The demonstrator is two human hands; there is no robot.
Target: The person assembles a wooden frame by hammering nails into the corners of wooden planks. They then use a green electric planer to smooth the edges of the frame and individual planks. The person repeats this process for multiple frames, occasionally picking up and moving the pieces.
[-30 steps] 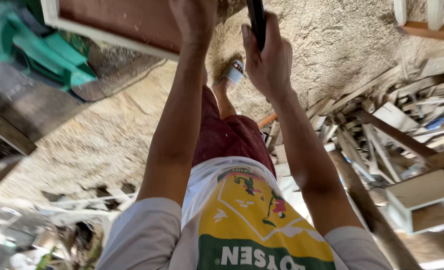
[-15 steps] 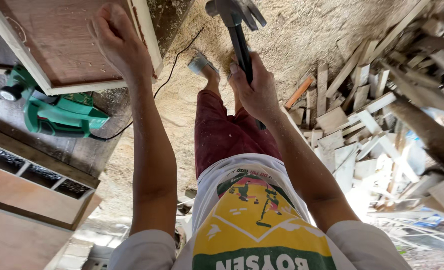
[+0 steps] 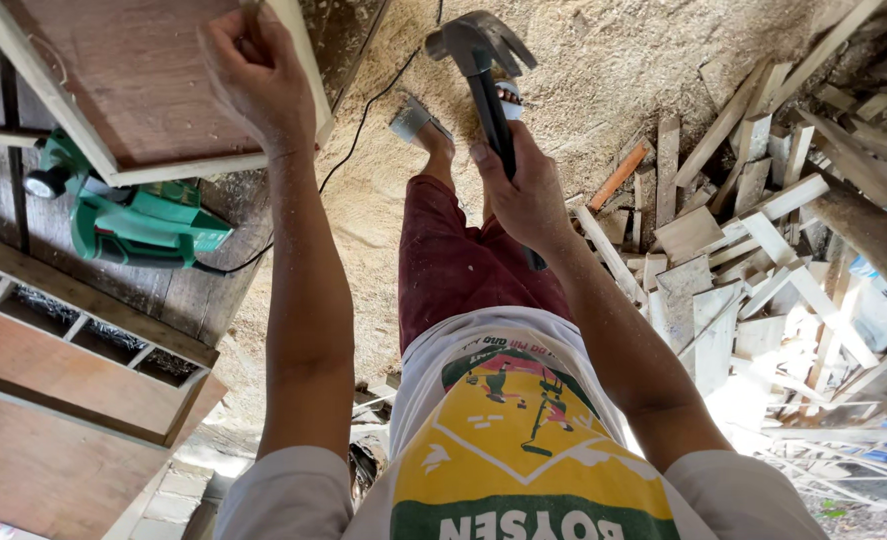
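My left hand rests on the pale wooden frame of a brown plywood panel at the upper left. Its fingertips pinch a small thin nail-like piece against the frame's edge. My right hand grips the black handle of a claw hammer. The steel head is raised to the right of the panel and is not touching it. My legs in dark red shorts and my sandalled feet stand on the sawdust below.
A green electric planer lies on the dark workbench under the panel, and its black cable runs across the sawdust floor. More framed panels lie at lower left. A heap of scrap wood strips fills the right side.
The view has tilted, and the panel and the planer have come into sight. My left hand has settled on the panel's frame edge. The hammer head now shows fully, lower in the picture.
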